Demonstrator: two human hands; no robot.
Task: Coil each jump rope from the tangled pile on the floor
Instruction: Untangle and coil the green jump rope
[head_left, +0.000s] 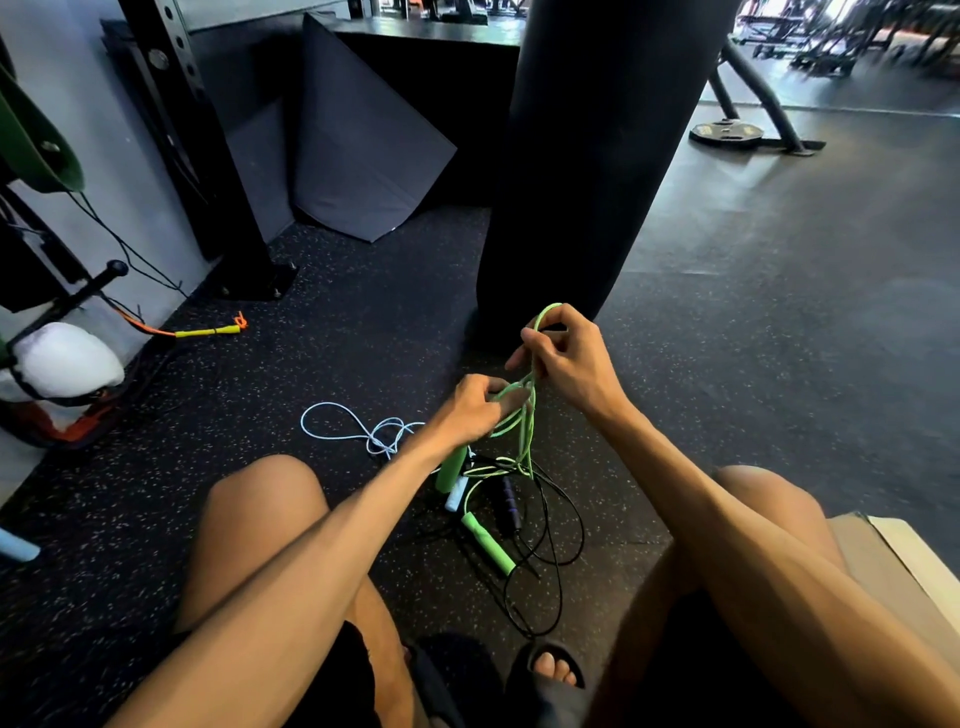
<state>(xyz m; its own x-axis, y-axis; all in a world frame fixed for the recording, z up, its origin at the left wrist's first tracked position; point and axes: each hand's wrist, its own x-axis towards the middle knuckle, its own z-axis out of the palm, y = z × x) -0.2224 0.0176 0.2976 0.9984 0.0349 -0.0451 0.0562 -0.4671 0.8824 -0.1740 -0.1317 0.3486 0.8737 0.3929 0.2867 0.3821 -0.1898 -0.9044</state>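
Well, both hands work the green rope (524, 441) above the pile: the right hand (566, 358) pinches its raised loop with curled fingers, and the left hand (470, 402) grips the gathered strands just below. The rope's tail drops to the speckled floor (727, 364), where a green handle (488, 543) lies tangled with a black rope (582, 530), a purple handle (508, 501) and a pale blue rope (378, 440). A black punching bag (597, 156) stands right behind the hands. Markings on the weight plate (726, 132) beyond are too blurred to read.

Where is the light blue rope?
In the head view, the light blue rope lies looped on the floor, just left of the left hand holding the green rope.
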